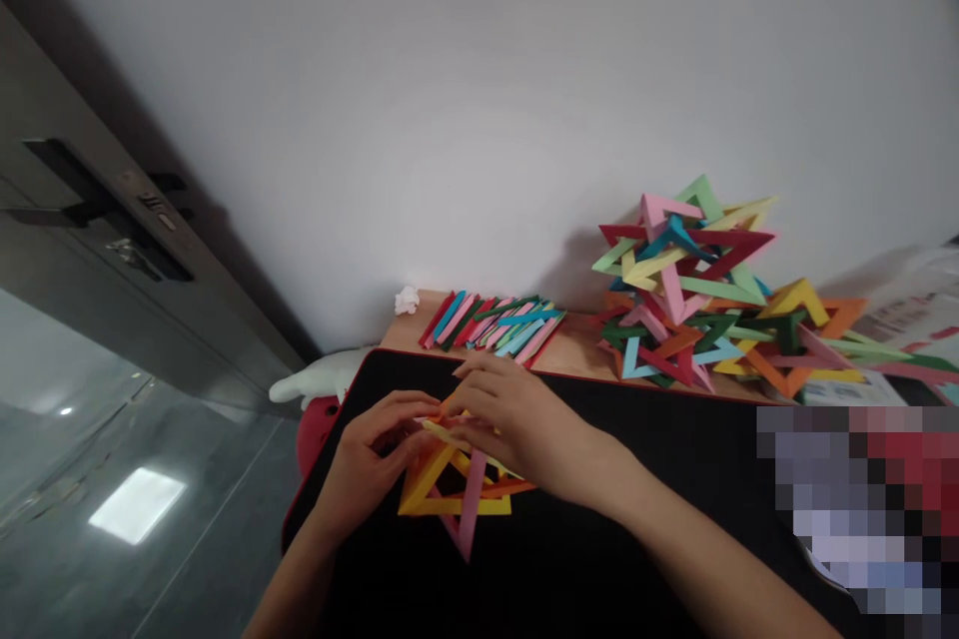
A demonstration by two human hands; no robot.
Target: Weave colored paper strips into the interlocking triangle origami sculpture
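My left hand (pixel 375 454) and my right hand (pixel 516 424) meet over a small folded-paper model (pixel 457 494) of interlocked yellow, orange and pink triangles lying on a black mat (pixel 599 559). Both hands pinch paper strips at the model's top, where their fingers touch. My right hand covers the model's upper right part.
A row of loose coloured folded strips (pixel 494 321) lies on the wooden desk (pixel 573 351) behind the mat. A large heap of interlocked paper triangles (pixel 704 290) stands at the back right against the white wall. Papers (pixel 910 310) lie at far right. A white soft object (pixel 319 381) sits by the desk's left edge.
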